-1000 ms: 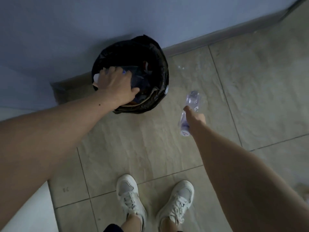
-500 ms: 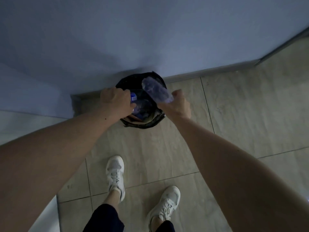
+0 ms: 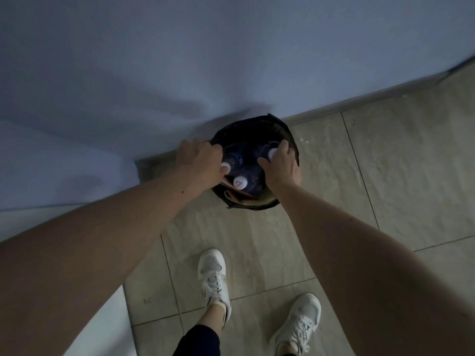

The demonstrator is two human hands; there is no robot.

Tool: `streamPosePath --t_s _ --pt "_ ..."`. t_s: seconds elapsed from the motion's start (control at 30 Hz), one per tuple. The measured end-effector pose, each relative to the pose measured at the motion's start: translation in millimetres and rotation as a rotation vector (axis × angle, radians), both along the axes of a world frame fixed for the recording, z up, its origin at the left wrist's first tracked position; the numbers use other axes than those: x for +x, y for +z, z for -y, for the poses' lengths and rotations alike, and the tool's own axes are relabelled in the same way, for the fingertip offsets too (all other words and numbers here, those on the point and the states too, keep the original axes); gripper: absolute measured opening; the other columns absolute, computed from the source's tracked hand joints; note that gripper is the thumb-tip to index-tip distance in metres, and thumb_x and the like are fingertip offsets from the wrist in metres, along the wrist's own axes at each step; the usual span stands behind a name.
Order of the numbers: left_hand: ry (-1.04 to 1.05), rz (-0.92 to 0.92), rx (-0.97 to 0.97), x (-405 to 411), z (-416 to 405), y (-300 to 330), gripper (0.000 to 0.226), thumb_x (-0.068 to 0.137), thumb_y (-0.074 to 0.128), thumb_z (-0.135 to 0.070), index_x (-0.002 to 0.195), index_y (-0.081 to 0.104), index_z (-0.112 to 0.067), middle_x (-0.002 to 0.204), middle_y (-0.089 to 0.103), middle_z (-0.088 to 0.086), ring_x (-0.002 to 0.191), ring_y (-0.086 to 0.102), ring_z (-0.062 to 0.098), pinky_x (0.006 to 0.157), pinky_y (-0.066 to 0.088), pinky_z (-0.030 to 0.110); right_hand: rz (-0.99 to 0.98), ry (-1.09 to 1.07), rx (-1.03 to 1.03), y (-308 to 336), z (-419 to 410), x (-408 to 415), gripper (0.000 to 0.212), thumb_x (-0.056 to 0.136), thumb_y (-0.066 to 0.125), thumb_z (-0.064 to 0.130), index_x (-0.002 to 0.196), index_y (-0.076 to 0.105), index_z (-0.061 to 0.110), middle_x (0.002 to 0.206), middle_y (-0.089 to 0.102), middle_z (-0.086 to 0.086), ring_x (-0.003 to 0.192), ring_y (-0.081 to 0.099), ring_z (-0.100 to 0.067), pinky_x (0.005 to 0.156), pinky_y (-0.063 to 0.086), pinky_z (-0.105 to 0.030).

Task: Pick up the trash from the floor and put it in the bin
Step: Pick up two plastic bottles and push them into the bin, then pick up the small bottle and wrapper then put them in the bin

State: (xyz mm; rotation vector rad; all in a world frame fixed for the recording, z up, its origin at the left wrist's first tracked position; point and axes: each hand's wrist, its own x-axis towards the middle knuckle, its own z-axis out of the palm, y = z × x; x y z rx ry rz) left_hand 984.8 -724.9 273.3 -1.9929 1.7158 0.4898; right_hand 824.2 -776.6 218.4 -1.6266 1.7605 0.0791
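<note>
Head: both hands curled on bottles in bin [image 3: 280, 125].

Bottles [image 3: 240, 181] in bin [image 3: 288, 129] against wall [image 3: 180, 60].

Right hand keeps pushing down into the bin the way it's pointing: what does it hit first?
Most likely the white-capped bottle under the right hand, already at its fingertips, then the packed bottles below in the black bin. Depth is unclear in this dim view.

A single head-worn wide-angle camera looks steeply down past both forearms at the bin [image 3: 288, 129], floor [image 3: 385, 176] and shoes [image 3: 214, 276], fairly close.
</note>
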Motion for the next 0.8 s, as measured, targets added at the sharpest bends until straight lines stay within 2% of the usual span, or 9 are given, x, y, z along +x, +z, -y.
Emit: streamPosePath --t_s 0.1,0.17,0.3,0.37,0.47,0.6,0.8 --pt "-0.031 0.030 0.022 4 5 3 0.041 0.092 0.047 -0.050 0.112 0.055 -0.014 0.113 0.061 0.012 0.105 0.054 0.031 0.081 0.037 0.037 0.061 -0.124 0.065 -1 6 -6 0.082 0.087 0.065 0.041 0.148 0.018 0.013 0.145 0.040 -0.013 0.128 0.047 -0.037 0.094 0.048 -0.049" --pt "-0.045 0.038 0.034 3 9 8 0.041 0.092 0.047 -0.050 0.112 0.055 -0.015 0.112 0.062 0.011 0.104 0.055 0.030 0.078 0.035 0.036 0.068 -0.123 0.084 6 8 -14 0.085 0.084 0.068 0.045 0.147 0.019 0.014 0.145 0.039 -0.012 0.129 0.045 -0.036 0.095 0.047 -0.050" --pt "-0.091 0.036 0.022 -13 19 27 0.041 0.091 0.047 -0.051 0.109 0.056 -0.015 0.111 0.063 0.010 0.103 0.057 0.029 0.076 0.036 0.034 0.067 -0.054 0.078 28 7 -40 0.074 0.084 0.067 0.046 0.139 0.029 0.013 0.138 0.046 -0.013 0.124 0.049 -0.034 0.085 0.045 -0.041" --pt "-0.117 0.016 0.018 -26 26 37 0.040 0.092 0.046 -0.049 0.110 0.055 -0.014 0.113 0.061 0.011 0.105 0.056 0.029 0.078 0.038 0.034 0.073 -0.059 0.077 43 5 -56 0.074 0.086 0.065 0.046 0.142 0.029 0.012 0.139 0.046 -0.012 0.125 0.048 -0.033 0.087 0.043 -0.040" --pt "-0.168 -0.007 0.021 -51 39 51 0.041 0.092 0.046 -0.051 0.109 0.054 -0.014 0.115 0.060 0.012 0.108 0.054 0.031 0.086 0.041 0.035 0.074 -0.130 0.044 66 0 -86 0.074 0.086 0.065 0.047 0.141 0.032 0.013 0.140 0.048 -0.012 0.125 0.050 -0.031 0.089 0.044 -0.039" --pt "-0.299 0.030 -0.001 -97 49 81 0.041 0.094 0.042 -0.051 0.111 0.054 -0.017 0.118 0.060 0.010 0.111 0.053 0.030 0.084 0.039 0.039 0.060 -0.227 0.027 95 -12 -135 0.072 0.086 0.065 0.049 0.141 0.035 0.014 0.140 0.050 -0.009 0.125 0.051 -0.029 0.091 0.044 -0.040" --pt "-0.445 0.044 0.013 -204 35 103 0.049 0.093 0.043 -0.052 0.121 0.056 -0.014 0.121 0.060 0.011 0.113 0.051 0.029 0.090 0.039 0.040 0.033 -0.390 0.031 125 -65 -238 0.067 0.085 0.067 0.047 0.137 0.041 0.013 0.134 0.053 -0.010 0.123 0.051 -0.029 0.095 0.044 -0.041"
